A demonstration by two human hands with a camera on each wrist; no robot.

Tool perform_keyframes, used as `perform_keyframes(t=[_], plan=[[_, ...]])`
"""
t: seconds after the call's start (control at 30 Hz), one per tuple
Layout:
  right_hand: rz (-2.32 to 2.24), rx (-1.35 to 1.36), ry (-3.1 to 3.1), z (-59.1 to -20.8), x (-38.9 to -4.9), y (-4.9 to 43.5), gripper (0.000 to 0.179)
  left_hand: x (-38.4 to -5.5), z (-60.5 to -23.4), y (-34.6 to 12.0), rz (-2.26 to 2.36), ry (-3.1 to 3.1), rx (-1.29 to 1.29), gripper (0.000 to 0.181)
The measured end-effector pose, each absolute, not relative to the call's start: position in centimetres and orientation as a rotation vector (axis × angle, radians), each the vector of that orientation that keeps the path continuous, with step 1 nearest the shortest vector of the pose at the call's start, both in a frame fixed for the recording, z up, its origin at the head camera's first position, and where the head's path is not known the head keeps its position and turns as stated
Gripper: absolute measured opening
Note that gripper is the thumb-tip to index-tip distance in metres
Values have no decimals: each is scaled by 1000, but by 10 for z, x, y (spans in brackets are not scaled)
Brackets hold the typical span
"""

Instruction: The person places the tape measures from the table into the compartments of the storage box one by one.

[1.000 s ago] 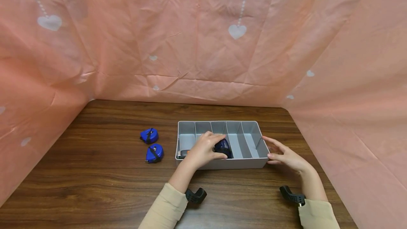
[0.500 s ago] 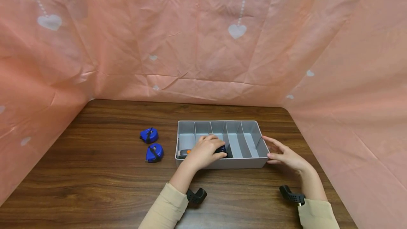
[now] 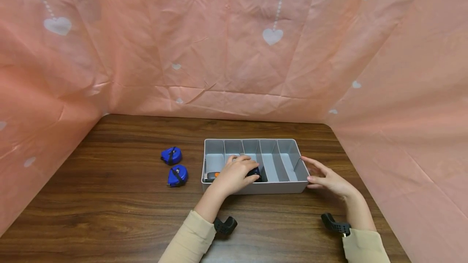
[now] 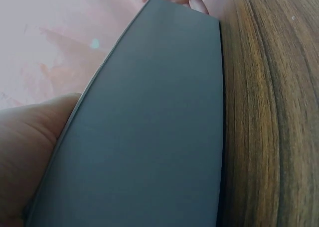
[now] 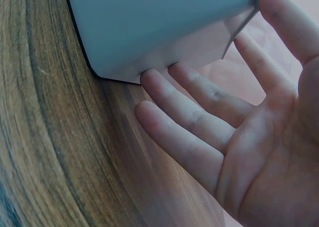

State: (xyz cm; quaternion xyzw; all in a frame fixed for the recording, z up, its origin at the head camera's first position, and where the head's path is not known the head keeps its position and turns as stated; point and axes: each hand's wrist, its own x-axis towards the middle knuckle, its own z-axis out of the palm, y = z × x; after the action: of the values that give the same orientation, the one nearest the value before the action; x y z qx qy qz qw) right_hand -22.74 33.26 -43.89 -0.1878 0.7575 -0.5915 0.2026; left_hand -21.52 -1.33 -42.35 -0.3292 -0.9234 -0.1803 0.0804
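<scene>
My left hand [image 3: 237, 175] reaches down into a grey divided tray [image 3: 256, 188], fingers and thumb curled over a dark blue object [image 3: 254, 172] in the middle compartment. Most of that object is hidden under the hand, and I cannot tell its kind. In the left wrist view, the left thumb [image 4: 37, 137] lies behind the rim of the tray's front wall. My right hand [image 3: 330, 180] touches the tray's right end with extended fingers, thumb at the near corner. In the right wrist view, two fingertips meet the end wall while the little finger [image 5: 172, 142] stays off it.
Two blue tape measures with black straps lie left of the tray, a farther tape measure [image 3: 172, 156] and a nearer tape measure [image 3: 178, 175]. A grey-and-orange object [image 3: 211, 176] lies in the tray's leftmost compartment. Pink cloth [image 3: 226, 72] surrounds the wooden table [image 3: 109, 198].
My left hand has lowered a little into the tray with the dark blue object, which now shows less. The right hand and the tape measures have kept their places.
</scene>
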Motion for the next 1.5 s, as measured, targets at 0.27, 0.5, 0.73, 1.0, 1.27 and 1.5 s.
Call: perform_keyframes(t=[0.27, 0.5, 0.73, 1.0, 1.27, 1.5], plan=[[-1662, -517, 2105, -439, -227, 332, 66, -213, -422, -14, -516, -2754, -1005, 37], [-1659, -519, 2122, -438, -226, 332, 66, -211, -418, -15, -519, -2752, -1034, 35], [-1657, -525, 2125, -438, -226, 332, 66, -209, -414, -17, -505, -2755, -1049, 36], [-1666, -517, 2123, -438, -226, 332, 67, -205, -411, -23, -524, -2765, -1056, 39], [-1641, -508, 2138, -438, -226, 331, 66, -202, -406, -27, -535, -2775, -1048, 45], [-1640, -507, 2138, -438, -226, 330, 66, -200, -402, -33, -544, -2738, -1030, 48]])
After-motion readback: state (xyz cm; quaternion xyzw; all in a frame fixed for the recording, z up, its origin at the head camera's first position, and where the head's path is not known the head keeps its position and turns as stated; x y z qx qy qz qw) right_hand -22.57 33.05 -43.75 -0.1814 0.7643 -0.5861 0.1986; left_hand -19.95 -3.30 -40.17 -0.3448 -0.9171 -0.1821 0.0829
